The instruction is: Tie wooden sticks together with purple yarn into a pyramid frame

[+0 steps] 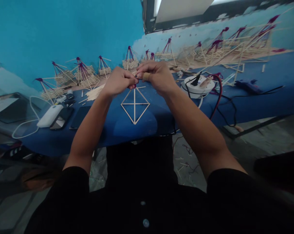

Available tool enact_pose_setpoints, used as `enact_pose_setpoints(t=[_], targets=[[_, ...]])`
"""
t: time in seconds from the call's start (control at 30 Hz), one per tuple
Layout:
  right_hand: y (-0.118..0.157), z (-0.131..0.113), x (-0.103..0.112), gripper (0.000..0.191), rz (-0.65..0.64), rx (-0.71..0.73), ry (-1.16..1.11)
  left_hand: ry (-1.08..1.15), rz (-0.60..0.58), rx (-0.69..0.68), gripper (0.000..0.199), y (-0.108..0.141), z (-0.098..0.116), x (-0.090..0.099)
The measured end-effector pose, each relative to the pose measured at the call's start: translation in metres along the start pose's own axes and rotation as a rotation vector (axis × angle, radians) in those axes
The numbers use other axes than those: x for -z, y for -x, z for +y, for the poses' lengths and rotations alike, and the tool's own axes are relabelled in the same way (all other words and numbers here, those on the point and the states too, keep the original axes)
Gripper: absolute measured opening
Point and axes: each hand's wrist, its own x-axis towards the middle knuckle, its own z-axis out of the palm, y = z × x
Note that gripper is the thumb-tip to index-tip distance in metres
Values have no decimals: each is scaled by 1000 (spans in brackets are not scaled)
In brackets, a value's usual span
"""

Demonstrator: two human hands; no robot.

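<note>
A diamond-shaped frame of thin wooden sticks [134,113] lies on the blue table, with one stick across it and one down its middle. At its far corner, purple yarn [134,86] shows just under my fingertips. My left hand [120,82] is closed in a pinch on the yarn at that corner. Touching or nearly touching it, my right hand [155,76] is also pinched shut, with a tan band around one finger. What lies between the right fingertips is too small to make out.
Several stick structures with purple tops [85,73] line the table's back edge. Left are loose sticks [94,93], a white device [50,116] and phones [61,117]. A round white power strip [198,86] with cables and a blue tool [249,86] lie right.
</note>
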Motion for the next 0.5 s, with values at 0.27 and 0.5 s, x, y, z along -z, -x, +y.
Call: enact_pose_setpoints(t=[0.27, 0.5], targets=[[-6, -5, -4, 28, -14, -68, -12, -48, -14, -13, 18, 2, 9, 1], [-1, 1, 1, 31, 4, -181, -87, 125, 25, 58, 15, -2, -3, -5]])
